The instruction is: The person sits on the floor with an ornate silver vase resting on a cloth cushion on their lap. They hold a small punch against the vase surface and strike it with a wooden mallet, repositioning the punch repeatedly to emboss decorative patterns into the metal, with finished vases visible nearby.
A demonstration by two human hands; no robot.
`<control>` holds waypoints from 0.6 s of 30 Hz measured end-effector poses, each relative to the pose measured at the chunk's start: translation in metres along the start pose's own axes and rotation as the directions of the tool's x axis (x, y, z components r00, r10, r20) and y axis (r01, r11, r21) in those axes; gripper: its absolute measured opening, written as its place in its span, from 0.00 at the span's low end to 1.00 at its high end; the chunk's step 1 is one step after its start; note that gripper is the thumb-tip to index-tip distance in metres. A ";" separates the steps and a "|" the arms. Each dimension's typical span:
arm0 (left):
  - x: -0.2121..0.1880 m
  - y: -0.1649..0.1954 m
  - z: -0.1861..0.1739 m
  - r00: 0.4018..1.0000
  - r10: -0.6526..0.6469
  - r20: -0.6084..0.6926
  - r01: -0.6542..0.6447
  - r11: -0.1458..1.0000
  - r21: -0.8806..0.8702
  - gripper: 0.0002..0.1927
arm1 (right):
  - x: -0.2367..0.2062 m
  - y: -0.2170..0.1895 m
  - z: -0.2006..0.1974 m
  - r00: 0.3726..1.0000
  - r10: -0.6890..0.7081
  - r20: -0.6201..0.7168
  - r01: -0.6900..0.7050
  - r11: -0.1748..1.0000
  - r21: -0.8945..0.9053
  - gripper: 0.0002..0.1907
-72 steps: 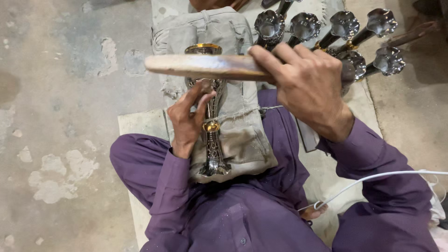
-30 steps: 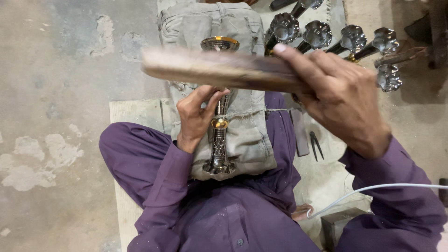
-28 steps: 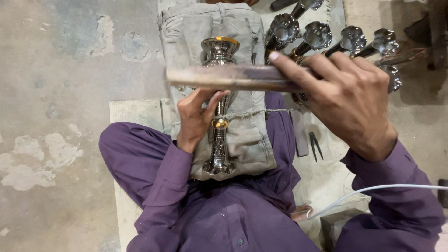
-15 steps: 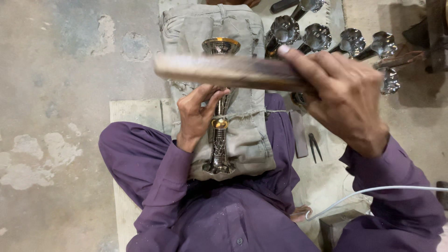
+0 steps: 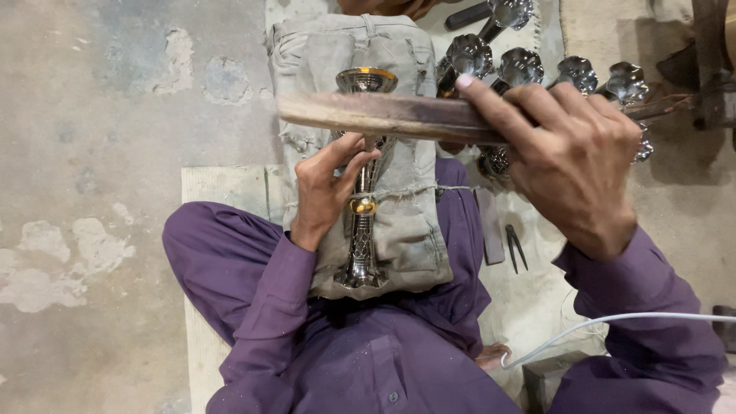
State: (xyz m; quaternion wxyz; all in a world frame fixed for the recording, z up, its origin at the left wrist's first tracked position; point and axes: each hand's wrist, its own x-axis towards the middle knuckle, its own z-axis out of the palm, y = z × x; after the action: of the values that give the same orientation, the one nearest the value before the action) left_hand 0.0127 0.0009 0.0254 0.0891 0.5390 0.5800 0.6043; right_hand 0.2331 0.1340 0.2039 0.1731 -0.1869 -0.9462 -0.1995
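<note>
A tall silver goblet-shaped metal piece (image 5: 362, 245) with a gold band lies lengthwise on a grey cloth pad (image 5: 406, 238) over my lap. My left hand (image 5: 326, 188) grips its stem near the middle. My right hand (image 5: 571, 153) is raised above it and holds a long flat wooden stick (image 5: 376, 115), which crosses over the piece's gold-rimmed cup (image 5: 366, 78). The stick hides part of the cup.
Several finished silver goblet pieces (image 5: 521, 69) lie in a row on the mat beyond my right hand. Small metal tweezers (image 5: 515, 247) and a dark flat bar (image 5: 488, 226) lie by my right knee. A white cable (image 5: 613, 322) crosses my right leg. Bare concrete floor lies left.
The wooden stick in my right hand has been swinging up and down over the piece's cup. My left hand has kept its grip on the stem.
</note>
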 end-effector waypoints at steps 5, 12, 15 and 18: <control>0.001 0.000 0.000 0.999 -0.036 0.036 0.038 0.998 -0.044 0.15 | -0.001 0.000 0.001 0.999 -0.009 0.044 0.011 0.999 -0.036 0.22; 0.001 0.001 -0.002 0.998 -0.046 0.050 0.051 0.992 -0.112 0.19 | -0.005 0.003 0.009 0.998 0.058 0.024 -0.062 0.928 0.367 0.26; 0.003 0.001 -0.003 0.996 -0.066 0.061 0.066 0.998 0.000 0.18 | -0.008 0.005 0.012 0.999 0.018 0.030 -0.020 0.997 0.069 0.25; 0.005 0.002 -0.002 0.997 -0.054 0.050 0.057 0.996 -0.067 0.21 | -0.008 0.004 0.018 0.996 0.084 -0.043 -0.055 0.892 0.449 0.23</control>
State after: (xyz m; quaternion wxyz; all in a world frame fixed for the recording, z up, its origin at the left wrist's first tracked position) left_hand 0.0101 0.0023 0.0304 0.1381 0.5335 0.5714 0.6081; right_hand 0.2371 0.1432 0.1860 0.2474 -0.1696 -0.9536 0.0239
